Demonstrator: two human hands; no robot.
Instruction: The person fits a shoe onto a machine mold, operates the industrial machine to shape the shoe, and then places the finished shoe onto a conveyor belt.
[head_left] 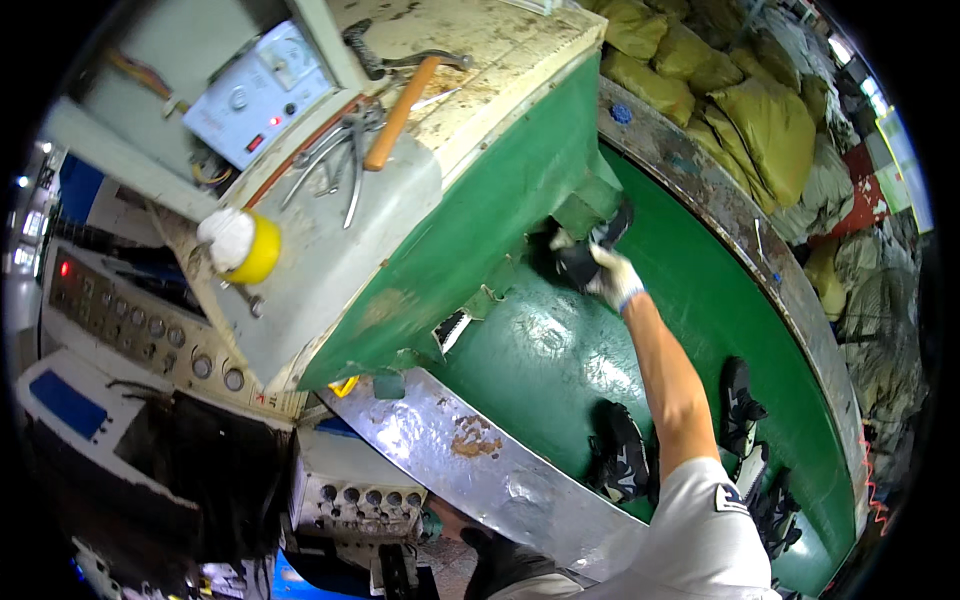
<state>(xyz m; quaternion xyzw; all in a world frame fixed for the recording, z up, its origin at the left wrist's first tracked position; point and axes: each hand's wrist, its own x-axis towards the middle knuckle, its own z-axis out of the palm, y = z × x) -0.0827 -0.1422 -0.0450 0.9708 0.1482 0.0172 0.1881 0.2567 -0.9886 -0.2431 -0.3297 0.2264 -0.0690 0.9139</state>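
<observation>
My right hand [615,279], in a white glove, reaches far across a green curved trough [545,330]. Its fingers are closed on a black shoe [577,266] beside an opening in the green housing. Part of the hold is hidden by the hand and the shade. Against that shoe is another dark piece [612,226], perhaps a second shoe. A black shoe with white marks [622,452] lies in the trough, left of my forearm. Several more shoes, one of them a black shoe [740,400], lie to the right. My left hand is out of view.
On the bench stand a hammer [405,112], pliers [352,160] and a yellow tub [257,250]. A metal rim [480,445] edges the trough nearby. Control panels [150,320] are at left; yellow sacks [765,130] pile beyond the far rim. A shoe tip [452,330] shows under the housing.
</observation>
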